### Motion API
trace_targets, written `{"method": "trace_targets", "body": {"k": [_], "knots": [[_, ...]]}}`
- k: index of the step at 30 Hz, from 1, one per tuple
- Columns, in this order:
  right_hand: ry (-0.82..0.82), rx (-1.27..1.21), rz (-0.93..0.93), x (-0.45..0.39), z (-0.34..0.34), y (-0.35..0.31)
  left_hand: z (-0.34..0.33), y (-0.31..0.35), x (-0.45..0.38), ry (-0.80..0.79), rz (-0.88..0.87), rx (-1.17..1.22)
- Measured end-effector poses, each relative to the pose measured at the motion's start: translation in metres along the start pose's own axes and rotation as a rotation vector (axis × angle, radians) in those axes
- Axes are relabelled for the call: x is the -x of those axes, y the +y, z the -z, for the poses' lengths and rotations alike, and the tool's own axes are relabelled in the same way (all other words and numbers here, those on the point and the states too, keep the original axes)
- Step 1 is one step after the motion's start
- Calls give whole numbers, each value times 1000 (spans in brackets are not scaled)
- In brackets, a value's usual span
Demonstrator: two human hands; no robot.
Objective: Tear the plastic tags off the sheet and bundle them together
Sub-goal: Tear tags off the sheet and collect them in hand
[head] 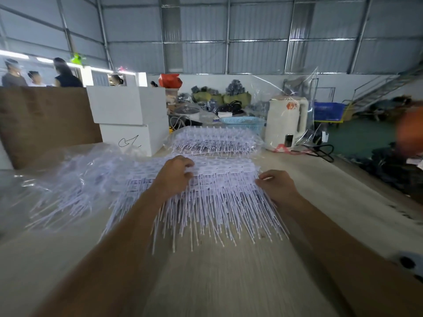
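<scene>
Hands on tag sheet (206, 193), left hand (175, 173) curled, right hand (278, 185) gripping edge

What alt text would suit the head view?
Two bare hands work a stack of white plastic tag sheets on a wooden table: the left hand grips the tag heads, the right hand grips the right edge. Bagged tags and a white kettle sit behind.

Hands: two, left hand (175, 172) and right hand (278, 185). Tag piles: three, one under the hands (206, 202), one beyond them (215, 140), one bagged left of the left hand (75, 179). White boxes (130, 117): two, stacked. Kettle (286, 122): one. Blue basket (242, 122): one.
</scene>
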State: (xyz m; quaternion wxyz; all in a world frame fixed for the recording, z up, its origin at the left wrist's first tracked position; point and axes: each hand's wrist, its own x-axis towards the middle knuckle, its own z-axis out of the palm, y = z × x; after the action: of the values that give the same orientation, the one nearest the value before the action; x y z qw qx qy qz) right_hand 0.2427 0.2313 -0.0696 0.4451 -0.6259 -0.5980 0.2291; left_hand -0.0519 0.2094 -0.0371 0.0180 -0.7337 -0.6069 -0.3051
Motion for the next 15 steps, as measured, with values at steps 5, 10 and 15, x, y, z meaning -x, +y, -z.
{"method": "trace_targets", "body": {"k": [5,10,15], "knots": [[60,-47,-17,-3,-4,2,10,5,3,223,30,175],[154,-250,-46,-9,-4,4,14,5,2,286,78,150],[167,-264,-67,-25,-5,-5,4,3,9,25,101,-127]]}}
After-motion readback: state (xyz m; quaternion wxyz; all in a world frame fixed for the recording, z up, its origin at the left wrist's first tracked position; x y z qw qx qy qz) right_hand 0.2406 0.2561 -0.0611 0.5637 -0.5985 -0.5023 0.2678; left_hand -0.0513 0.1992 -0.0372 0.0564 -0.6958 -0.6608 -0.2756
